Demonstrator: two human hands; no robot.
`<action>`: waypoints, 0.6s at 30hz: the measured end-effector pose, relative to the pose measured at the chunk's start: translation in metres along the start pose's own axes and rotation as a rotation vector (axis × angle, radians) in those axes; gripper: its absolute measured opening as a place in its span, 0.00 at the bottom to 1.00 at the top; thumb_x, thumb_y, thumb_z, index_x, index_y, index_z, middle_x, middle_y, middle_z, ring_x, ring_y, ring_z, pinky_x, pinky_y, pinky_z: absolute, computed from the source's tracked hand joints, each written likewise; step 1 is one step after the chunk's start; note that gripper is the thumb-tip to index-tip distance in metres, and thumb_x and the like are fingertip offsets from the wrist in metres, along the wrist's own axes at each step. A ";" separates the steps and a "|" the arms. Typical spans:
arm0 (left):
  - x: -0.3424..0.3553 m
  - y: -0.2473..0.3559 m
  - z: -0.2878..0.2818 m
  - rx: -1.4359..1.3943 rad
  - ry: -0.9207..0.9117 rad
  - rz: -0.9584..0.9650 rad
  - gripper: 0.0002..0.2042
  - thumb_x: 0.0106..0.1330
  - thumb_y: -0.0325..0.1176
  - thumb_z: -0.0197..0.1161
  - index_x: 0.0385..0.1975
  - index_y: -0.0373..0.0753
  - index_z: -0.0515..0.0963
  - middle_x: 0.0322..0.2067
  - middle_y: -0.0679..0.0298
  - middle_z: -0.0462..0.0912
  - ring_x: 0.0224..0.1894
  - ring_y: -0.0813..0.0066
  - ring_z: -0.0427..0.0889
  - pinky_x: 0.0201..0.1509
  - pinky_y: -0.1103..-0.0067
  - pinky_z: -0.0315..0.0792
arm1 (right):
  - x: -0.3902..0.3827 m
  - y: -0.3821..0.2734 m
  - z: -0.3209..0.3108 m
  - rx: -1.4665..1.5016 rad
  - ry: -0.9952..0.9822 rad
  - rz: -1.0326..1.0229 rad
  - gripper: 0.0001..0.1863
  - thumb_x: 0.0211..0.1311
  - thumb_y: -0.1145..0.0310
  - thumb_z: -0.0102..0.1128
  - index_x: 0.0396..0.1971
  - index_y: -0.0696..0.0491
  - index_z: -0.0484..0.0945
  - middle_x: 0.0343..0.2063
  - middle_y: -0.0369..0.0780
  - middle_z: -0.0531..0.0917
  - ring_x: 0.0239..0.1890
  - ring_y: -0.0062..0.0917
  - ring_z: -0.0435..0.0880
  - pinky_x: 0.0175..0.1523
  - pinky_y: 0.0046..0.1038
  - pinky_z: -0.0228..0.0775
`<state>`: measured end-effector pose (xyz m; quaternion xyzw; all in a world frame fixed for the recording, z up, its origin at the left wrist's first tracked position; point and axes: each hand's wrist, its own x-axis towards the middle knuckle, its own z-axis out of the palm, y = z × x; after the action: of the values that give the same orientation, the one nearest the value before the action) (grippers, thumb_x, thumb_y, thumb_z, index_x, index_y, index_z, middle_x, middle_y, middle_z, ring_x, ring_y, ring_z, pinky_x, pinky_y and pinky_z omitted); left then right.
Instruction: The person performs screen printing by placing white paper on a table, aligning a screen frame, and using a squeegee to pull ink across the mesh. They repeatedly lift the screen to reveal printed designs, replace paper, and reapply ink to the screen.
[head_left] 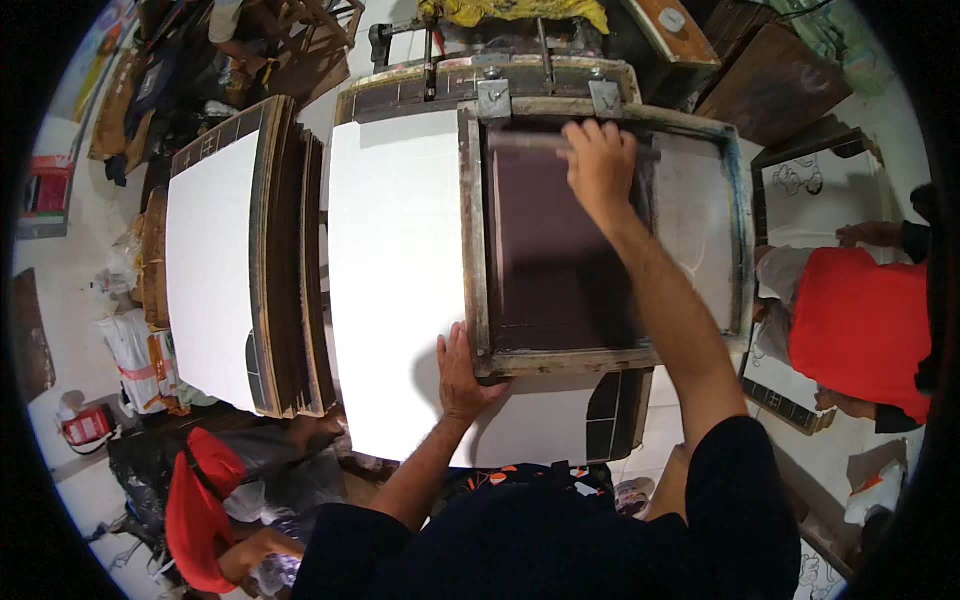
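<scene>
A wooden-framed printing screen [474,240] lies over a large white sheet [395,250] on a dark board. Its dark brownish mesh panel [555,225] fills the left part, and a paler strip is on the right. At the far end of the mesh, my right hand [602,170] is closed around a squeegee [515,143] lying crosswise; the palm hides its middle. My left hand [460,378] rests on the white sheet by the screen's near left corner, fingers stretched out and thumb pointing right along the frame.
Two metal clamps [494,98] hold the screen's far edge. To the left stands a stack of boards [270,260] topped with white sheets. People in red work at the right [855,325] and lower left [200,510]. A yellow cloth [515,10] lies beyond the far rail.
</scene>
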<state>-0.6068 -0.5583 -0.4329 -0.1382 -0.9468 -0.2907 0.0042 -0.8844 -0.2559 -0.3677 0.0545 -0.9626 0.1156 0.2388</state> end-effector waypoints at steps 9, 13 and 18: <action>0.011 -0.004 0.000 0.030 -0.007 0.067 0.62 0.45 0.50 0.84 0.74 0.22 0.52 0.71 0.35 0.62 0.77 0.41 0.59 0.80 0.44 0.46 | 0.011 0.014 0.008 0.028 -0.235 -0.220 0.18 0.53 0.67 0.75 0.44 0.42 0.81 0.40 0.32 0.81 0.48 0.31 0.78 0.53 0.39 0.64; 0.010 -0.003 0.000 0.009 0.016 0.092 0.61 0.44 0.46 0.85 0.73 0.21 0.52 0.70 0.36 0.63 0.77 0.41 0.59 0.80 0.44 0.46 | -0.048 -0.004 -0.033 0.106 -0.290 -0.409 0.17 0.49 0.68 0.74 0.40 0.41 0.79 0.38 0.32 0.79 0.48 0.30 0.77 0.52 0.37 0.64; 0.009 -0.007 0.006 -0.020 0.063 0.108 0.60 0.44 0.43 0.85 0.74 0.24 0.52 0.71 0.37 0.63 0.78 0.44 0.58 0.80 0.45 0.46 | -0.135 -0.034 -0.082 0.141 -0.350 -0.389 0.18 0.48 0.70 0.72 0.40 0.43 0.79 0.37 0.33 0.77 0.47 0.31 0.75 0.54 0.38 0.63</action>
<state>-0.6171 -0.5580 -0.4405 -0.1801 -0.9344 -0.3036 0.0485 -0.7237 -0.2617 -0.3544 0.2743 -0.9502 0.1232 0.0820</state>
